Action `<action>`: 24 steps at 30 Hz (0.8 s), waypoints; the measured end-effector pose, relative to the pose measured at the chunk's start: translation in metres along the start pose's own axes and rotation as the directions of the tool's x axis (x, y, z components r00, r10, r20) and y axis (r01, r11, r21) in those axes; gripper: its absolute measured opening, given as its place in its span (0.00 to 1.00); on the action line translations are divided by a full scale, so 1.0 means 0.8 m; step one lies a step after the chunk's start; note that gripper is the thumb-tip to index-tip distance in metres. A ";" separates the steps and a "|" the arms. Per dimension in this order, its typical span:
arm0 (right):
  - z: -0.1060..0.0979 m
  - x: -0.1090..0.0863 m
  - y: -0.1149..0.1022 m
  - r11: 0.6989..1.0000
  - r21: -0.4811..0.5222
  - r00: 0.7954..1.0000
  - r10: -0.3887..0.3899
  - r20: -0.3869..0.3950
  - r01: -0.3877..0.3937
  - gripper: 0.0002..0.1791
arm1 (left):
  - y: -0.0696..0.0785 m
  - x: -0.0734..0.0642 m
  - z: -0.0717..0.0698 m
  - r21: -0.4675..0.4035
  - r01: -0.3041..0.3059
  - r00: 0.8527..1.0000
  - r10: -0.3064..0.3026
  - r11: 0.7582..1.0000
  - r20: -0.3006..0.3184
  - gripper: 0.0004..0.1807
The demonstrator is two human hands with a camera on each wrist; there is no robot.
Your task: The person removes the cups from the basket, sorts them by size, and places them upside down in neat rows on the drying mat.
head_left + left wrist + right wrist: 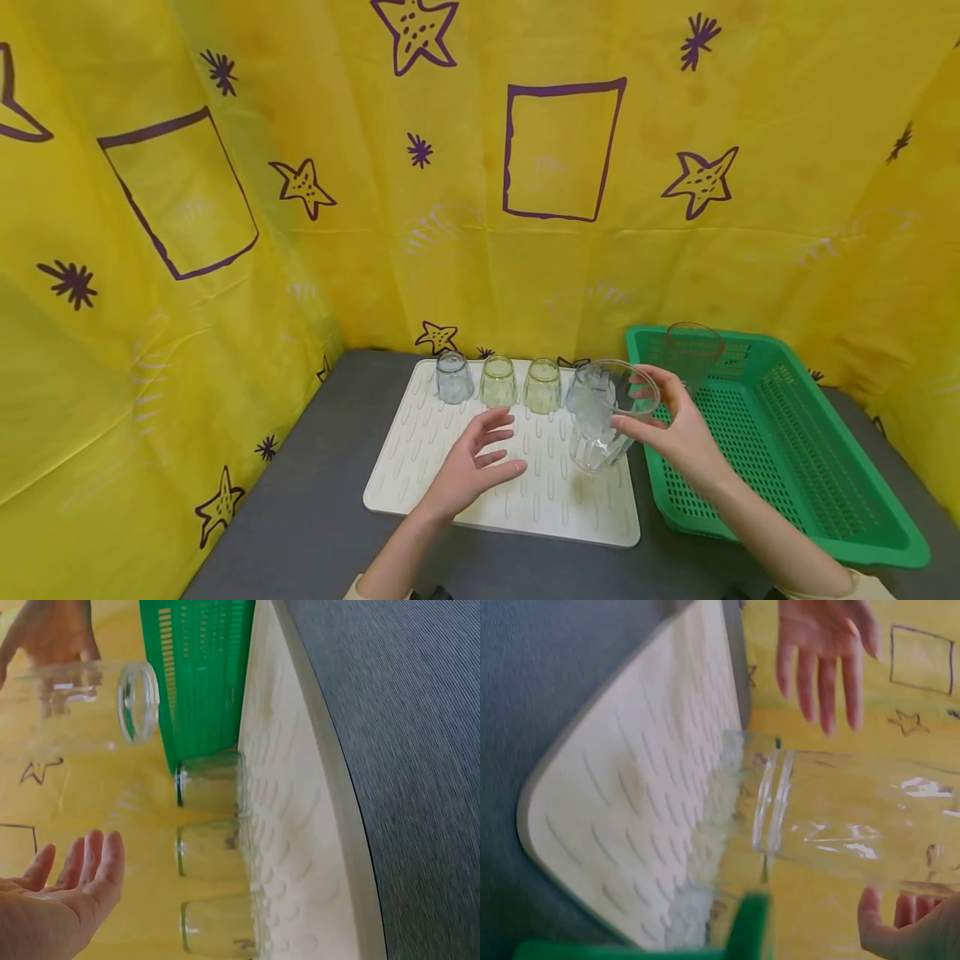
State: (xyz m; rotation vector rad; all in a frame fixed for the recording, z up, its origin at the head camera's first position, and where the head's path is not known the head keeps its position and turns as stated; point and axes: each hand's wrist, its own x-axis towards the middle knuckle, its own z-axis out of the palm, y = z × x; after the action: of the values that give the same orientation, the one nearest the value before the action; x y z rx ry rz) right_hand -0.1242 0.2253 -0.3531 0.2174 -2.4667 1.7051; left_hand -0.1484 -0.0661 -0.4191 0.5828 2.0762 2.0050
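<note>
My right hand (678, 429) grips a large clear glass (600, 429) by its upper side, thumb toward me and fingers on the far side. The glass is tilted, its wide rim up by the hand and its thick base over the right part of a white ridged drying mat (525, 500). In the right wrist view, the clear wall of the glass (847, 802) shows beside the right fingers. Over the mat's middle, my left hand (476, 471) hovers with spread, slightly bent fingers, holding nothing. Its palm (60, 915) faces the glass from a short distance.
Several small tumblers stand upside down along the mat's back edge: a bluish tumbler (453, 379), two yellowish tumblers (498, 383), and another partly behind the large glass. At right sits a green perforated basket (847, 433) with a clear reddish-rimmed glass (693, 358) at its back left.
</note>
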 end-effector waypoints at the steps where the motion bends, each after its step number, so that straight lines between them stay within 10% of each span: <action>1: 0.005 -0.002 0.000 1.000 0.017 1.000 -0.006 0.018 0.006 0.41 | 0.000 0.001 0.003 0.001 -0.004 1.000 0.004 1.000 0.015 0.38; 24: 0.067 -0.019 0.025 0.981 0.095 0.944 -0.187 0.271 0.167 0.40 | 0.004 0.002 0.030 0.200 -0.084 0.982 0.047 0.976 0.184 0.44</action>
State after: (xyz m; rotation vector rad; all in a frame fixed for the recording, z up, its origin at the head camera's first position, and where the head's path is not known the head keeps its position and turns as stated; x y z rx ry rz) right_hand -0.1145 0.1824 -0.3930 0.7115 -2.4812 1.7918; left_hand -0.1395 -0.0435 -0.4174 0.8462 2.1946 1.7084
